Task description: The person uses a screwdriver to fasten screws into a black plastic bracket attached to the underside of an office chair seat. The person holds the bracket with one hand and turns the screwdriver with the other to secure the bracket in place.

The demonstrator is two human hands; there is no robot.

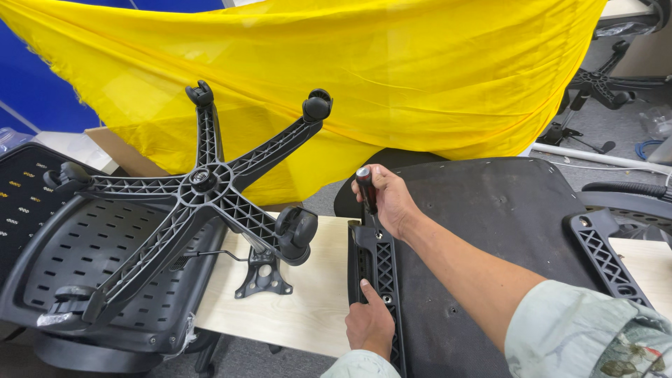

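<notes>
Black ribbed plastic armrest bracket (378, 269) lies along the upturned black seat pan (490, 231), left edge. Left hand (369, 325) clamps the bracket's near end; right hand (392, 199) grips a dark-handled screwdriver (366, 192) upright on its far end.

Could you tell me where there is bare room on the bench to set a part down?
The light wood tabletop is bare between the tilt mechanism and the armrest bracket. Left is crowded by the star base; right, the seat pan covers it.
</notes>
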